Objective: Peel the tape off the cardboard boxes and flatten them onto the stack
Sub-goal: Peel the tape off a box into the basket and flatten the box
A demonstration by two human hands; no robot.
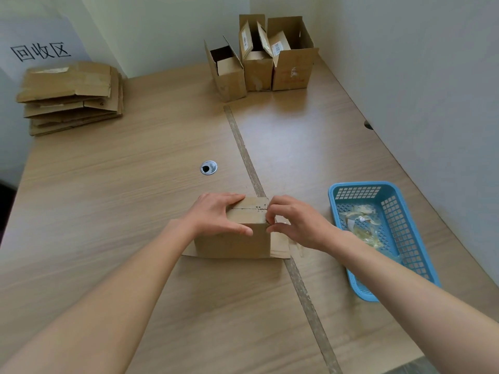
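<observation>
— Where do we have the box?

— On the table, near us, sitting over the dark seam that runs down the middle. Its bottom flaps spread flat on the wood.

— And our hands?

— Our left hand grips the top left of the box, fingers over the far edge and thumb on the near face. Our right hand is curled at the top right corner, fingertips pinched together on the tape there; the clear strip is hard to make out.

— The other things?

— The stack of flattened cardboard lies at the far left, under the sign. Three open boxes stand at the far edge. The blue basket is just to our right, with peeled scraps in it.
</observation>
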